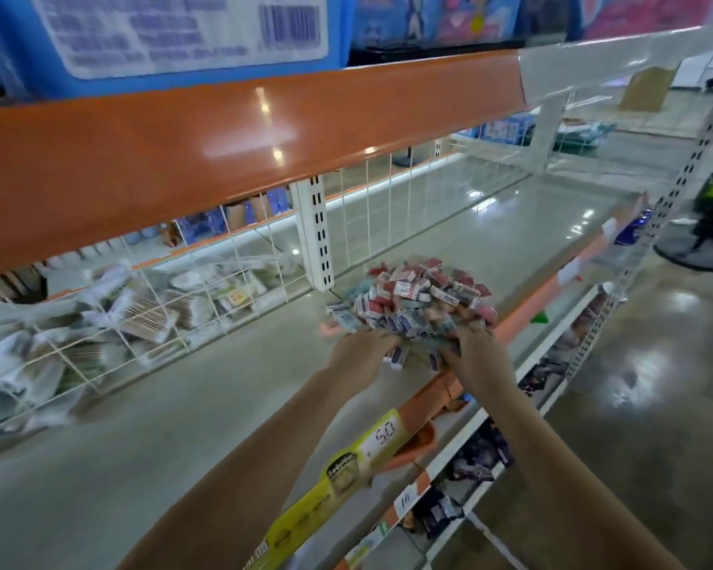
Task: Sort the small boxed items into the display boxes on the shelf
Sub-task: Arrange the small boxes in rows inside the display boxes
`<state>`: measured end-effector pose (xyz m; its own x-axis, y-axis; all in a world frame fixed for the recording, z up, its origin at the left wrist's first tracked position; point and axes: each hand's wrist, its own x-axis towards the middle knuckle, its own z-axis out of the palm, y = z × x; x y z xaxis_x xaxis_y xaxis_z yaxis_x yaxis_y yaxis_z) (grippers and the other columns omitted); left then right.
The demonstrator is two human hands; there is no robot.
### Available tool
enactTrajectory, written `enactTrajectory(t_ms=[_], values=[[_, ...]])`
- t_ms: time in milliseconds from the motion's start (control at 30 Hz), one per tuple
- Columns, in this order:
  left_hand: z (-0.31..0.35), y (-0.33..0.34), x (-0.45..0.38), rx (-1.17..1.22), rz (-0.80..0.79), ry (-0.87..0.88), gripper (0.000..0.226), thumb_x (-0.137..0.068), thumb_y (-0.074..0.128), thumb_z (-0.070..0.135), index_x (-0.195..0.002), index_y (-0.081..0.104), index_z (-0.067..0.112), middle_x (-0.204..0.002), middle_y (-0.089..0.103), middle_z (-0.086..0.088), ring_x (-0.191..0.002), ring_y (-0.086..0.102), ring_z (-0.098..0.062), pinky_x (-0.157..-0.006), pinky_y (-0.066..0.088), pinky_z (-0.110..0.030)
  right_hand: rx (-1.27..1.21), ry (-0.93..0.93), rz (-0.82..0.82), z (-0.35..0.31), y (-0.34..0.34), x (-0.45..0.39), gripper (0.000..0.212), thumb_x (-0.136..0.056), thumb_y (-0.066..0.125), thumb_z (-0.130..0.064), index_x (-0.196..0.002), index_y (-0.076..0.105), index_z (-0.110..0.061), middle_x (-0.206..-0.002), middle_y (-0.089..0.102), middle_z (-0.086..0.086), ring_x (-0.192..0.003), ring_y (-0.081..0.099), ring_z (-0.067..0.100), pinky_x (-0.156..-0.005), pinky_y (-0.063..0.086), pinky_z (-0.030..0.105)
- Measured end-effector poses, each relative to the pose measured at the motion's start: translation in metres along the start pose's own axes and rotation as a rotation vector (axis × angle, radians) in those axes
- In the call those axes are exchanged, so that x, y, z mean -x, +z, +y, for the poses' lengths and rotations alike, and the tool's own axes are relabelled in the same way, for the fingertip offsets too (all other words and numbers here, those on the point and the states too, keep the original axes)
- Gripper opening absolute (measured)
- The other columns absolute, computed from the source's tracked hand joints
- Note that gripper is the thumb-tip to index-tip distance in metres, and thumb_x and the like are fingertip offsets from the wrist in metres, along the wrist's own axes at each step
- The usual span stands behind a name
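Both hands reach into the near edge of a pile of small boxes [416,300] heaped on the shelf [231,388], close to its front lip; left hand [361,347] comes in from the left side of the heap, fingers spread and curled into the boxes, apparently raking or scooping, not pinching one; right hand [476,349] sits on the right side, fingers buried under the boxes so I cannot tell if anything is actually gripped; a few boxes [396,357] hang loose between the two hands, near the edge; boxes look mixed, red-and-white ones on top and toward the back, bluish and pale ones lower left; frame is blurred so print is unreadable; no display boxes are visible near the pile, the shelf around it looks bare; a wire divider [149,314] to the left fences off other packaged goods; yellow price strip [346,471] runs along the front lip under the forearms; my read: step in hand is gathering or spreading the heap to start sorting by colour; to do it well, draw boxes inward away from the lip, since the loose ones by the edge could tip off onto the lower shelves; keep palms low and cupped, take a modest handful not the whole mound; separate reds from blues first, then square them up so they stack flat; risk is spill over the front and crushing the thin card boxes if squeezed.
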<state>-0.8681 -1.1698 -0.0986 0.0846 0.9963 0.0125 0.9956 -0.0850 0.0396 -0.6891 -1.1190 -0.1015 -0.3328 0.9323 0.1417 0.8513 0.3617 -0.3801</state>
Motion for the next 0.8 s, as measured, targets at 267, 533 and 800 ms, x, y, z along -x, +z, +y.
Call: enactTrajectory(t_ms=[267,533,800], values=[[0.002,-0.003,-0.009,-0.006,0.019,0.011,0.034,-0.087,0.049,0.0,-0.118,0.052,0.012,-0.123,0.052,-0.004,-0.115,0.046,-0.021,-0.081,0.038,-0.029,-0.068,-0.015,0.015,0.011,0.007,-0.007,0.03,-0.091,0.057,-0.034,-0.108,0.058,-0.009,-0.117,0.053,0.008,-0.107,0.053,0.028,-0.082,0.045,0.038],[0.004,-0.012,-0.013,-0.031,-0.067,-0.035,0.028,-0.091,0.055,0.019,-0.116,0.049,0.009,-0.12,0.05,-0.008,-0.109,0.049,-0.024,-0.077,0.043,-0.033,-0.272,-0.007,-0.034,0.022,0.007,-0.011,0.033,-0.086,0.064,-0.02,-0.117,0.059,-0.009,-0.114,0.052,0.001,-0.11,0.047,0.023,-0.093,0.038,0.032],[0.0,-0.017,0.004,0.178,-0.07,-0.05,0.027,-0.086,0.065,0.025,-0.109,0.054,0.014,-0.111,0.056,0.001,-0.096,0.052,-0.014,-0.079,0.046,-0.03,-0.466,-0.116,0.005,0.02,0.008,0.006,0.034,-0.083,0.066,-0.007,-0.117,0.06,-0.01,-0.108,0.047,-0.005,-0.097,0.05,0.016,-0.083,0.038,0.021]])
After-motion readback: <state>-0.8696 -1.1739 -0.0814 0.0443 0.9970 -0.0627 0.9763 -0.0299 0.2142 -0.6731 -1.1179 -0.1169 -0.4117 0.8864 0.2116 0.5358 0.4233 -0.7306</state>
